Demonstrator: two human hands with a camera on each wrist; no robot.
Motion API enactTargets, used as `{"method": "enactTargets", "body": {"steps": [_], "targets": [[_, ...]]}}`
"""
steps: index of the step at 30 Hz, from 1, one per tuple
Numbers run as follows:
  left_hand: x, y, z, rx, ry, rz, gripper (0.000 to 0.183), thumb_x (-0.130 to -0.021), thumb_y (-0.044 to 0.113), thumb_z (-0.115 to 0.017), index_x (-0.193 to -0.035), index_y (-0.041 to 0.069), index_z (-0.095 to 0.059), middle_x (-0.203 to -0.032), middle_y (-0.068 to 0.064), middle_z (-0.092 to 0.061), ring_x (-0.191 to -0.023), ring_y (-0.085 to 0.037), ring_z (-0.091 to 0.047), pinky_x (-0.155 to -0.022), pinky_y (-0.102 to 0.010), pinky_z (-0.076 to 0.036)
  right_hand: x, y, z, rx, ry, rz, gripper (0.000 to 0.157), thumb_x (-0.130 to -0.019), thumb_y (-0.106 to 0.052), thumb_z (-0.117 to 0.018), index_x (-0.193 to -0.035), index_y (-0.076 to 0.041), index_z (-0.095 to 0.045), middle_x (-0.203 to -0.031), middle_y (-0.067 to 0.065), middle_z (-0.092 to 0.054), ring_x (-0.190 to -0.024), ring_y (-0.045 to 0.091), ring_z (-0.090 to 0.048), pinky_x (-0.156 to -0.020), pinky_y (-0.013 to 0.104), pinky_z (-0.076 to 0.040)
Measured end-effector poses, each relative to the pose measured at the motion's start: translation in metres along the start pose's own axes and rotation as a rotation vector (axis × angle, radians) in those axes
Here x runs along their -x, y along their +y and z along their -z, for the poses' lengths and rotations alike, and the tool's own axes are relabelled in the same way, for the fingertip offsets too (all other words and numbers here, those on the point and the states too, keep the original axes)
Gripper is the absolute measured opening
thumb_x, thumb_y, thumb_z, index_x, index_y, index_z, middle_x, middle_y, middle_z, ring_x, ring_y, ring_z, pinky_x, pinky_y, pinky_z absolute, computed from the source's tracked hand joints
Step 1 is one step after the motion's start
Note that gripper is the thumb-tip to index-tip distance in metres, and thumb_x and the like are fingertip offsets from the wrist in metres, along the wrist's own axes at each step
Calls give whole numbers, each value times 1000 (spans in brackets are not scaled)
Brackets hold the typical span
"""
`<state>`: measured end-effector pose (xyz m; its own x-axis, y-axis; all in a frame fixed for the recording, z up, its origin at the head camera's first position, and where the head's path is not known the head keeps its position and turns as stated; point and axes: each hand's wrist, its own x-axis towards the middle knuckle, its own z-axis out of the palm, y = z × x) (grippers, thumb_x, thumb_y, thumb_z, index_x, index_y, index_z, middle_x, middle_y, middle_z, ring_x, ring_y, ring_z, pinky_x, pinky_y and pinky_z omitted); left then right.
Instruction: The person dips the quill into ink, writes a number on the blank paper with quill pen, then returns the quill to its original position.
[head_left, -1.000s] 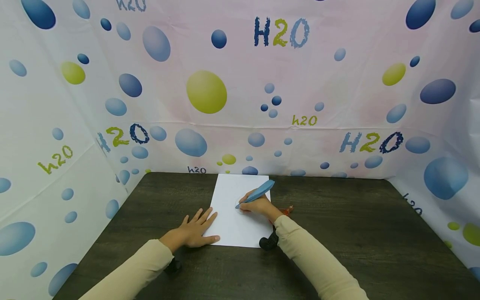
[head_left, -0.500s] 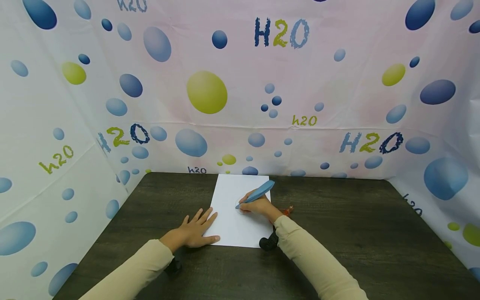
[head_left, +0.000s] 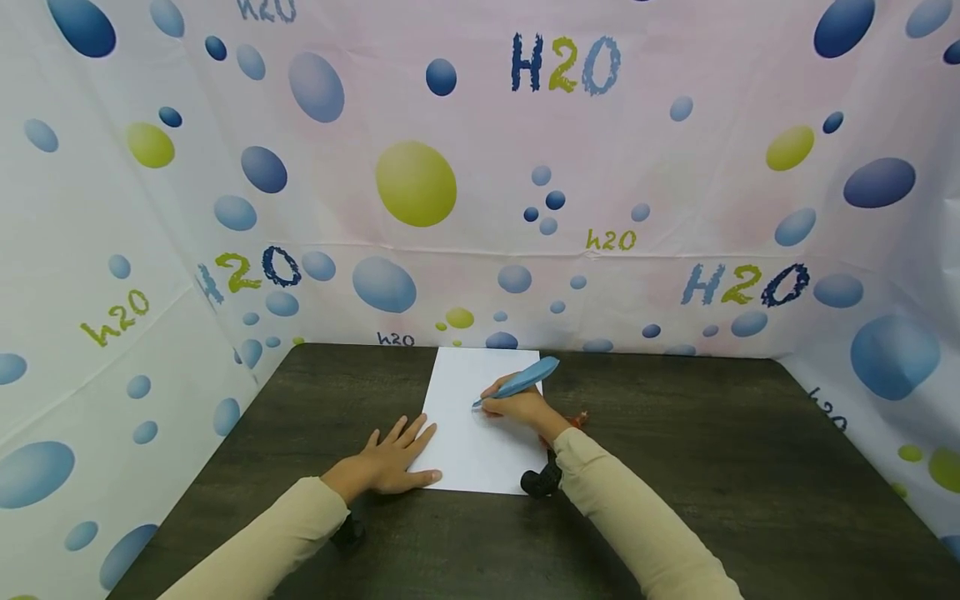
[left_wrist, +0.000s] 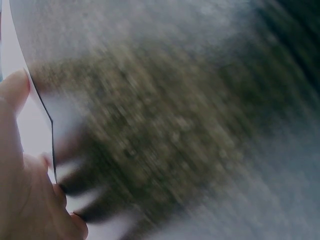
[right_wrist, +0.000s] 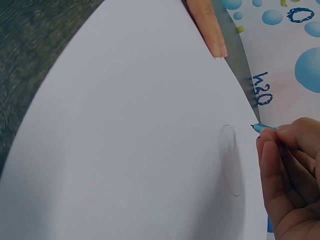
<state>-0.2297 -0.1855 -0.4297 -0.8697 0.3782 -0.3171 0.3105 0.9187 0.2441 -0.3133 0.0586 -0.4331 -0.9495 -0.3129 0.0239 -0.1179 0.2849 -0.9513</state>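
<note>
A white sheet of paper (head_left: 480, 458) lies on the dark table. My left hand (head_left: 390, 465) rests flat with spread fingers on its left edge; the left wrist view shows the thumb and fingertips over the paper (left_wrist: 35, 130). My right hand (head_left: 519, 406) pinches a blue feather-shaped pen (head_left: 531, 377), its top slanting up to the right. In the right wrist view the right hand (right_wrist: 292, 170) holds the pen (right_wrist: 262, 128) with its dark tip showing beyond the fingers. A thin curved line (right_wrist: 220, 155), almost a closed oval, is drawn on the paper.
A small orange-brown object (head_left: 577, 420) lies behind the right wrist, mostly hidden. Dark wood-grain table (head_left: 697, 450) extends to both sides. A backdrop (head_left: 480, 133) with printed bubbles and H2O lettering stands at the table's far edge and left side.
My right hand has lifted the pen slightly up and away, its tip a little farther from me. The left hand and the paper have stayed in place.
</note>
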Motion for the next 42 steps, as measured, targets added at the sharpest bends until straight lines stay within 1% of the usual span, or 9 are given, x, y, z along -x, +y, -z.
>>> {"method": "enactTargets", "body": {"steps": [4, 8, 15, 19, 24, 27, 33, 38, 42], "targets": [[-2, 0, 0, -6, 2, -4, 83, -93, 62, -45, -155, 16, -17, -161, -9, -7, -146, -38, -6, -108, -69, -9, -1, -3, 6, -25, -10, 7, 18, -84, 0, -70, -99, 9, -70, -85, 18, -73, -74, 19, -71, -73, 37, -58], [-5, -1, 0, 4, 0, -7, 84, -92, 64, -44, -155, 16, -18, -161, -9, -7, -146, -38, -5, -108, -69, -8, -1, -6, 10, -47, -25, 20, 21, -87, 0, -68, -104, 12, -68, -88, 19, -72, -75, 17, -71, -74, 35, -57], [-9, -6, -6, 4, 4, -14, 90, -89, 72, -39, -155, 17, -17, -162, -7, -6, -147, -37, -4, -109, -68, -6, 3, -11, 18, -71, -14, 18, 22, -88, -1, -66, -107, 12, -66, -88, 14, -73, -76, 15, -70, -75, 33, -57], [-7, -7, -6, 28, 6, -26, 92, -88, 74, -39, -155, 16, -17, -162, -8, -6, -146, -38, -4, -108, -69, -5, 5, -13, 24, -104, 2, 0, 23, -88, 1, -66, -108, 12, -65, -87, 13, -72, -77, 16, -70, -75, 32, -57], [-4, -9, -7, 21, 1, -3, 92, -87, 75, -38, -156, 19, -15, -162, -6, -3, -147, -36, -2, -109, -68, -3, 5, -15, 31, -111, 14, -8, 24, -88, 0, -66, -109, 11, -65, -88, 13, -72, -77, 16, -70, -76, 34, -57], [-4, -10, -7, 12, -1, 3, 91, -88, 74, -38, -156, 20, -14, -162, -5, -2, -147, -36, -1, -109, -67, -3, 7, -16, 38, -104, 25, -19, 25, -89, -1, -65, -111, 11, -64, -89, 13, -72, -77, 14, -70, -78, 34, -57], [-1, -4, -2, 26, 3, -9, 84, -92, 65, -44, -155, 16, -17, -162, -9, -5, -146, -38, -3, -108, -69, -5, 14, -17, 55, -149, 42, -40, 30, -92, -2, -63, -118, 12, -59, -93, 13, -71, -78, 14, -69, -82, 37, -56], [0, -2, -1, 19, 7, -14, 84, -92, 64, -44, -155, 16, -17, -161, -10, -6, -146, -39, -5, -108, -69, -7, 23, -15, 70, -110, 34, -45, 33, -93, -6, -62, -121, 10, -57, -98, 14, -70, -82, 13, -69, -89, 45, -52], [-3, -5, -3, 25, 8, -26, 85, -92, 65, -45, -155, 15, -17, -161, -10, -6, -146, -39, -4, -107, -70, -6, 29, -12, 81, -89, 38, -51, 34, -94, -8, -61, -123, 9, -56, -100, 14, -70, -87, 18, -70, -89, 43, -52]]}}
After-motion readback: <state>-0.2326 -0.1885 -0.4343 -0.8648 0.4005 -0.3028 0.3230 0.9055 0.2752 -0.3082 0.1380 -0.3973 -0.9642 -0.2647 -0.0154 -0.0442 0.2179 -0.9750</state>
